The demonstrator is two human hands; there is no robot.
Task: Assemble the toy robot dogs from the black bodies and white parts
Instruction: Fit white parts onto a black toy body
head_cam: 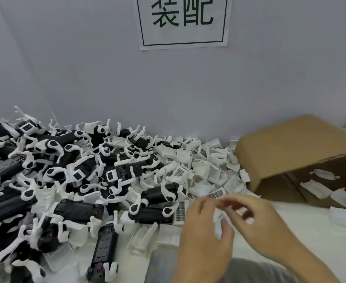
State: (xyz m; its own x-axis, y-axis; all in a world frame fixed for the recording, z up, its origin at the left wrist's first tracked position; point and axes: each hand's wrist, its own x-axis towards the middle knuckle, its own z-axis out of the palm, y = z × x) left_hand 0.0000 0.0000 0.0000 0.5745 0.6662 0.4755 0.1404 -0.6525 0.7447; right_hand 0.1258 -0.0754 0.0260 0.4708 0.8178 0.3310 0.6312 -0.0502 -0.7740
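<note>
Looking down from the head camera, a small white part is seen between the two hands, low and right of centre. It is held by the left hand, whose thumb and fingers are closed around its lower end, while the right hand is brought over it from the right with curled fingers that seem to pinch its upper edge. Both hands are blurred, so the exact grip of the right hand cannot be told with certainty.

The black bodies lie in a large heap to the left of the hands, mixed with white legs — the nearest one, a black body with white legs, is just beside the left hand, with its long axis running left to right. Loose white parts are piled behind the hands, up to a tipped cardboard box on the right, in which more parts are seen. A paper sign is fixed on the wall.

As a judgement: a body must be fetched next, and it lies to the left, so the left hand is the nearer one — yet it is occupied, and the part should probably be passed to the right hand first.
</note>
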